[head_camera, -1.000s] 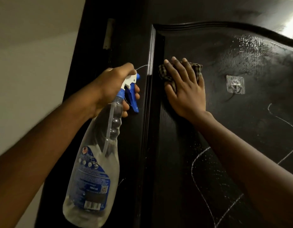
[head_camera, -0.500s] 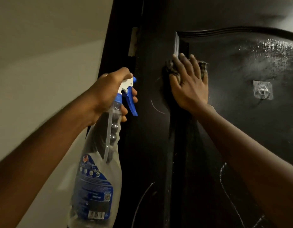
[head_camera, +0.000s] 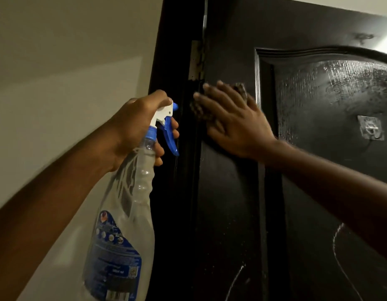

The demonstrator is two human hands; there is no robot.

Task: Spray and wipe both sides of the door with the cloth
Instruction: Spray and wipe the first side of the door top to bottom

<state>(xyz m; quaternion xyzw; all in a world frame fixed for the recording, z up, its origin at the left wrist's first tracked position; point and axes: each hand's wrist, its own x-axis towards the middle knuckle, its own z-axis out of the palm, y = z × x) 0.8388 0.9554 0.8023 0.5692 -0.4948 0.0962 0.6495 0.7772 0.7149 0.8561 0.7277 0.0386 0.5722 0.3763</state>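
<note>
Filling the view to the right of both grips, the dark door [head_camera: 231,213] shows a raised arched panel. Wet streaks shine on it up and to the right of the right grip, and pale curved lines run low beneath that grip's forearm. A plain pale wall [head_camera: 68,61] lies to the left of the left grip, and the black door frame [head_camera: 173,51] rises just behind that grip's knuckles. The clear spray bottle [head_camera: 127,213], with a blue label, hangs tilted below the left grip [head_camera: 136,127], which is curled tight round the bottle's neck, fingers beside the blue trigger [head_camera: 172,137]. The right grip [head_camera: 236,124] is spread flat with straight fingers, blurred, and presses a checked cloth [head_camera: 198,109] against the door's hinge-side edge. The cloth shows past the fingertips and sits just right of the left grip. A metal hinge [head_camera: 197,59] sits directly above the right grip's fingertips. A small clear adhesive hook [head_camera: 370,128] is stuck to the panel, well to the right of the right grip's wrist.
</note>
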